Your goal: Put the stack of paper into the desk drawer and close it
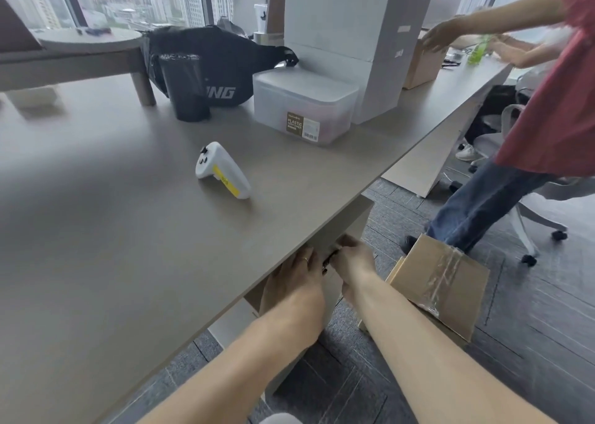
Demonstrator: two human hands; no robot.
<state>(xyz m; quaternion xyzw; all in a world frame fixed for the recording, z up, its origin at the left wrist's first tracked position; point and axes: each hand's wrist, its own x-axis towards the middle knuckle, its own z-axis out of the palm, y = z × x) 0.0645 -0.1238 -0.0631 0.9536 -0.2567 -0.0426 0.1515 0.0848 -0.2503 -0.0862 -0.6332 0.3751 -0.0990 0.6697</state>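
Observation:
Both my hands reach under the front edge of the grey desk [161, 230] to the beige drawer unit [352, 222]. My left hand [294, 283] lies flat against the drawer front with its fingers spread and its fingertips tucked beneath the desk edge. Just to its right, my right hand [352, 261] has its fingers curled at a small dark piece [331, 256] near the top of the drawer front. Whether they grip it is hidden. No stack of paper is in view. The desk hides whether the drawer is open.
A taped cardboard box [441, 282] sits on the floor right of my right arm. On the desk are a white controller [222, 170], a plastic container [304, 104], a black bag [209, 66] and white boxes [351, 37]. Another person [553, 108] stands at right beside a chair.

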